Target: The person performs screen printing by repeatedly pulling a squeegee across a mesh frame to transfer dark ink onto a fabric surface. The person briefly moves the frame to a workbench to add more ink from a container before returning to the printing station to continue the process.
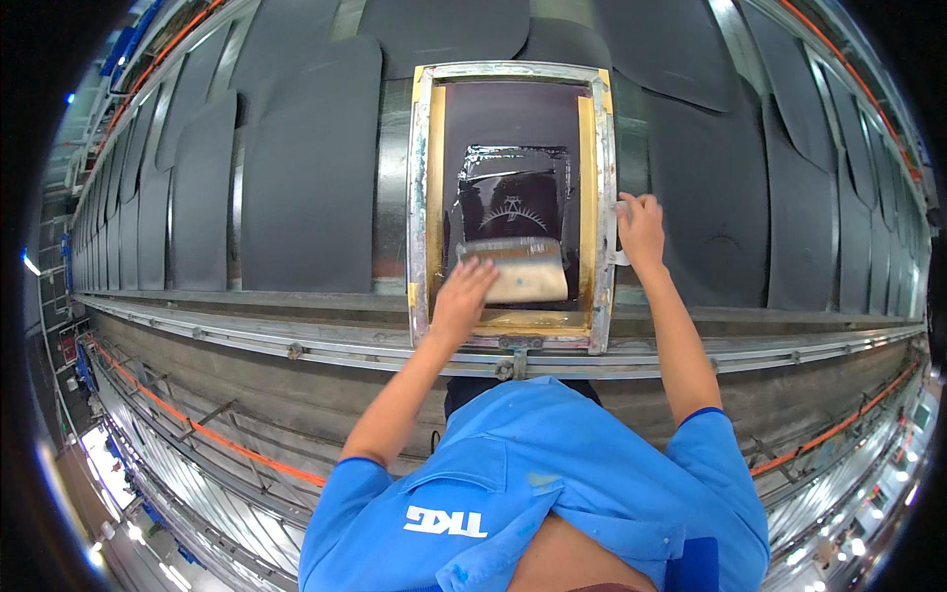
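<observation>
A screen printing frame [421, 207] with a metal border lies across the table in front of me. Inside it, dark wet ink [505, 163] glistens on the mesh, around a pale curved design [513, 212]. My left hand [468, 294] is closed on the left end of a wide squeegee [528, 283], slightly blurred, which rests at the near part of the mesh. At the frame's right side, the fingers of my right hand [643, 232] are curled on a whitish handle [620, 258], partly hidden by the hand.
Dark grey sheets [311, 178] lie side by side along the long metal table, left and right of the frame. A metal rail [247, 333] runs along the near edge, with a clamp-like fitting [508, 367] below the frame. Orange lines [227, 444] follow another bench behind me.
</observation>
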The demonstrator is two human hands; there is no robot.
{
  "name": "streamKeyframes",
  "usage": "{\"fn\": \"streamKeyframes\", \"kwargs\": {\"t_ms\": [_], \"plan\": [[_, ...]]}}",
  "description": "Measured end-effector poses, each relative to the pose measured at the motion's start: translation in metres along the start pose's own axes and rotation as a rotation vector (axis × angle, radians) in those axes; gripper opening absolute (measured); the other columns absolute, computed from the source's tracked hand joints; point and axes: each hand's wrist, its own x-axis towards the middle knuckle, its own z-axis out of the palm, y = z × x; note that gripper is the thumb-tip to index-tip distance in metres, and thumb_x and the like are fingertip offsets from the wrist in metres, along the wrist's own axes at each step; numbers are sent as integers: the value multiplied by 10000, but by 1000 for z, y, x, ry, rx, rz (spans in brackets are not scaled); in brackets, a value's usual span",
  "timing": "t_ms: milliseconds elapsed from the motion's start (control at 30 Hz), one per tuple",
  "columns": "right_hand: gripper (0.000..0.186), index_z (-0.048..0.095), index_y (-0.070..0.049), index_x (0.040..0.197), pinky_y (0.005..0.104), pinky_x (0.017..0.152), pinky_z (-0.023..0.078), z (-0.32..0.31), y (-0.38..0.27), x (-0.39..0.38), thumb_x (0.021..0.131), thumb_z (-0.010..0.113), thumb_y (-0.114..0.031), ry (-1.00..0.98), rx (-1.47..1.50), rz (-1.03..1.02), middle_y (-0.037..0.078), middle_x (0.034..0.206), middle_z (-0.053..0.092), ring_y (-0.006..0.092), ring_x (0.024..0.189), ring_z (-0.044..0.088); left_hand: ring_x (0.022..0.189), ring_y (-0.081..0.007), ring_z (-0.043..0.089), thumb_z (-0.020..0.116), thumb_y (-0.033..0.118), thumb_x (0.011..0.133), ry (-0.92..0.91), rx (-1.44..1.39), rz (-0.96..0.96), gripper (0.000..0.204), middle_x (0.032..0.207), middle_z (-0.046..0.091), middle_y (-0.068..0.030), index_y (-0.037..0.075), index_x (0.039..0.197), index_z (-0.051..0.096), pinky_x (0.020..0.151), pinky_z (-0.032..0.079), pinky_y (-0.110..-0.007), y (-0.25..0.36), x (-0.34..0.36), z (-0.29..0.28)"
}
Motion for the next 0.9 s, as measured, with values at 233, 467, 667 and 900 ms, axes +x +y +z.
{"fn": "streamKeyframes", "kwargs": {"t_ms": [233, 467, 667, 900], "plan": [[532, 653, -40, 1255, 434, 1015, 471, -40, -96, 55, 830, 776, -336, -239, 142, -456, 131, 1264, 612, 339, 1171, 571, 960, -351, 697, 677, -36, 740, -37, -196, -125, 417, 1049, 730, -158, 93, 1133, 736, 863, 548, -414, -44, 171, -57], [415, 671, -28, 1171, 432, 979, 499, 26, -74, 66, 762, 740, -23, -163, 187, -413, 134, 1141, 676, 345, 1128, 596, 963, -345, 695, 736, 2, 701, 3, -130, -92, 398, 1048, 737, -146, 88, 1089, 754, 866, 548, -402, -59, 187, -38], [483, 645, -40, 1200, 435, 1008, 488, 4, -78, -52, 729, 723, 30, -242, 256, -365, 140, 1202, 648, 342, 1151, 582, 1100, -293, 674, 740, -18, 688, 34, -164, -95, 416, 1151, 725, -101, 95, 1089, 746, 969, 534, -400, -23, 80, -10], [466, 653, -40, 1198, 426, 1032, 481, 8, -73, -1, 741, 714, 26, -156, 286, -437, 163, 1238, 656, 352, 1185, 596, 1093, -310, 674, 719, -36, 713, 39, -167, -73, 467, 1187, 711, -114, 97, 1160, 727, 956, 540, -396, -46, 121, -26]]}}
